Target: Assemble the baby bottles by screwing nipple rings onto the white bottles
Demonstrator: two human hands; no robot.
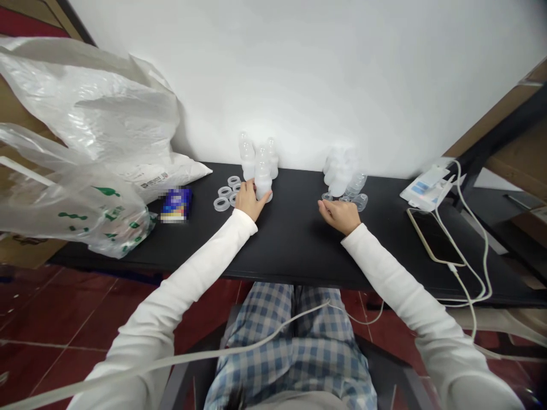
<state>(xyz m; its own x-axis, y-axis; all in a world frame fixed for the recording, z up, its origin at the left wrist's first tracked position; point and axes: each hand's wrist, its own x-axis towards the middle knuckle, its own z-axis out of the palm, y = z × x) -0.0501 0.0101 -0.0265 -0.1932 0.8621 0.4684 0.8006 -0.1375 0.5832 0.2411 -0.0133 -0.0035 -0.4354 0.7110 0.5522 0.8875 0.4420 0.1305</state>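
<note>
On the black table, my left hand [251,200] has its thumb and fingers around the base of a white bottle-like piece [263,171] with a clear, rounded, nipple-shaped top. Two similar bottle-like pieces [247,156] stand close behind it. Several translucent rings [222,203] lie left of this hand. My right hand [341,215] is closed, fingers curled together; what they hold, if anything, is hidden. Just beyond it stands a cluster of white translucent pieces [339,171], their shapes washed out. Clear dome-shaped pieces [360,201] lie beside that cluster.
Left are a large white plastic bag [94,102], a clear bag with green print [115,219] and a blue packet [176,205]. A phone [433,236], white cables [485,250] and a white packet [426,187] lie right. A wall [307,74] rises behind the table.
</note>
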